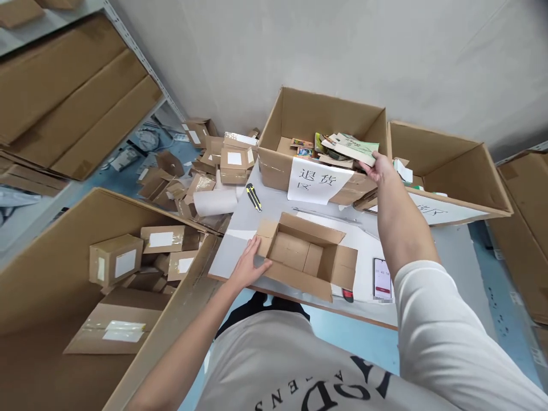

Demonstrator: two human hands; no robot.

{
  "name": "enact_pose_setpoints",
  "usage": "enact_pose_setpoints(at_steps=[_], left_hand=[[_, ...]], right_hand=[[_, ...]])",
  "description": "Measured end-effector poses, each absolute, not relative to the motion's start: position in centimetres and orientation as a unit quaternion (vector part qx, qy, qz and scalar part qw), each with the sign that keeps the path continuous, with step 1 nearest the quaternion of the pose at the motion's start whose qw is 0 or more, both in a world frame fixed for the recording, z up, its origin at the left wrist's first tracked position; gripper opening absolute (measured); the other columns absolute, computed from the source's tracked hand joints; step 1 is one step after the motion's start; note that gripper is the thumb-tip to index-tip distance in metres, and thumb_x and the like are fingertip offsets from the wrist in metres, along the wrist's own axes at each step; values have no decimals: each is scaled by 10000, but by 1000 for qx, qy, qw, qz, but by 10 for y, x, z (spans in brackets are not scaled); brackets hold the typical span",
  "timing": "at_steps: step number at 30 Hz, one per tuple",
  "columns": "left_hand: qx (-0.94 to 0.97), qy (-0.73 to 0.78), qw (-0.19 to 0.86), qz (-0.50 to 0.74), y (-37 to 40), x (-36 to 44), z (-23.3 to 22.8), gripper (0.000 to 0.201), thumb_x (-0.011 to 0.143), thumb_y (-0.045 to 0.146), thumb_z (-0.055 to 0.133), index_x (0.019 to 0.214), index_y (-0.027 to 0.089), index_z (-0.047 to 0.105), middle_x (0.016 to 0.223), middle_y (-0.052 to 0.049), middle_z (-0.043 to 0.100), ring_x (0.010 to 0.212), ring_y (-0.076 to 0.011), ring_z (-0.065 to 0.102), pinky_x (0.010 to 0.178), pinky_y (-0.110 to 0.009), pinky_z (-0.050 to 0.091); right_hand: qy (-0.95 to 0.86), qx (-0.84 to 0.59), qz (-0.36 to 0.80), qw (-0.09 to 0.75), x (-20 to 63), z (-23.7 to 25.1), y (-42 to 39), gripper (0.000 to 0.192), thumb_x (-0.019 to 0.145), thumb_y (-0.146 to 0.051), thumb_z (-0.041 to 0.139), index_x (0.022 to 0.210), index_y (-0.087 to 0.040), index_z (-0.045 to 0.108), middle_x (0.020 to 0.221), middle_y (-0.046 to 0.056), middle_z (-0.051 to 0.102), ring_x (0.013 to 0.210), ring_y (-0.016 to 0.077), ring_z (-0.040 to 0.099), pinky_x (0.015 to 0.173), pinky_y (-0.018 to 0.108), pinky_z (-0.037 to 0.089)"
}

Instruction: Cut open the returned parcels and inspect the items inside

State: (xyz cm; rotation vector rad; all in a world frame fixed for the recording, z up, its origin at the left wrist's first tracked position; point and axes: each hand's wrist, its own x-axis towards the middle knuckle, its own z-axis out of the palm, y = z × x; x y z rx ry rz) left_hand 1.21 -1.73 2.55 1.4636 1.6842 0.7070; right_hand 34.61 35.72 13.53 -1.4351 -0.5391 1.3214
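An opened cardboard box (295, 254), flaps spread outward and nothing inside, lies on the table before me. My left hand (249, 264) rests on its left end with fingers stretched out. Farther back, my right hand (377, 166) grips a pale green book (357, 149) by its right edge, at the front rim of a large carton (274, 171) with a handwritten paper sign (319, 181). Inside that carton, several other books and small colourful packs (303, 149) lie under and beside the green book.
A yellow-black box cutter (253, 197) lies left on the table, a phone (382, 278) right. Another large carton (454, 154) stands at right. A big carton (107, 205) holding several taped boxes is at left. More small boxes (234, 162) and a white roll (216, 202) lie behind it.
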Motion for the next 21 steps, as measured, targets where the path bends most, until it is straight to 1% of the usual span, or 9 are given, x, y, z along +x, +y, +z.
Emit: enact_pose_setpoints(at_steps=[2, 6, 9, 10, 12, 14, 16, 18, 21], left_hand=[[575, 664, 396, 269, -18, 13, 19, 845, 764, 527, 618, 1458, 156, 309, 1552, -150, 199, 1444, -291, 130, 1160, -477, 181], [564, 657, 416, 278, -18, 13, 6, 804, 756, 540, 617, 1422, 157, 380, 1555, -137, 195, 1444, -288, 137, 1166, -466, 160], [495, 665, 443, 343, -17, 7, -10, 678, 829, 503, 521, 1403, 160, 407, 1550, -121, 223, 1438, -271, 179, 1173, -443, 151], [450, 677, 446, 374, -18, 3, -18, 644, 858, 472, 474, 1414, 158, 387, 1548, -122, 230, 1431, -268, 208, 1171, -438, 168], [353, 709, 440, 423, -20, -3, -35, 616, 871, 398, 442, 1432, 161, 346, 1538, -127, 261, 1406, -269, 281, 1156, -433, 225], [317, 717, 448, 431, -24, -8, -52, 618, 813, 340, 510, 1394, 162, 396, 1491, -132, 366, 1366, -275, 361, 1141, -432, 270], [358, 683, 488, 409, -28, -7, -66, 602, 712, 297, 597, 1291, 158, 505, 1376, -123, 518, 1312, -284, 436, 1124, -437, 304], [416, 631, 527, 388, -31, -1, -75, 561, 630, 266, 637, 1176, 149, 575, 1217, -105, 636, 1232, -290, 516, 1075, -440, 372], [458, 604, 538, 370, -32, 13, -79, 407, 592, 227, 639, 989, 141, 618, 983, -84, 704, 1027, -278, 634, 938, -424, 484]], right_hand=[[-264, -613, 537, 517, 350, 140, 353, 142, 935, -226, 464, 957, -134, 570, 863, 57, 673, 759, 115, 653, 588, 218, 574], [-394, -617, 448, 513, 366, 152, 315, 125, 870, -222, 545, 927, -114, 575, 1035, 134, 658, 908, 121, 629, 766, 269, 529], [-435, -591, 366, 572, 386, 138, 238, 182, 827, -259, 583, 990, -177, 591, 1207, 88, 597, 1061, 108, 580, 884, 226, 472], [-455, -573, 310, 607, 392, 125, 202, 233, 813, -292, 601, 1027, -199, 595, 1241, 87, 576, 1079, 142, 585, 886, 257, 490], [-422, -600, 268, 624, 399, 88, 123, 291, 798, -350, 602, 1074, -261, 572, 1220, 70, 585, 1041, 195, 623, 891, 342, 519], [-352, -683, 273, 579, 396, 41, 46, 302, 802, -380, 555, 1093, -305, 528, 1235, 49, 576, 1035, 213, 636, 930, 401, 506], [-330, -715, 303, 536, 381, -5, -14, 300, 749, -363, 569, 1020, -240, 545, 1128, 96, 626, 946, 262, 668, 862, 483, 524], [-340, -720, 357, 489, 359, -42, -51, 315, 637, -339, 650, 906, -187, 590, 893, 98, 686, 816, 285, 686, 736, 487, 556], [-394, -694, 435, 417, 327, -75, -70, 361, 589, -304, 677, 924, -178, 624, 902, 93, 709, 859, 277, 680, 767, 449, 551]])
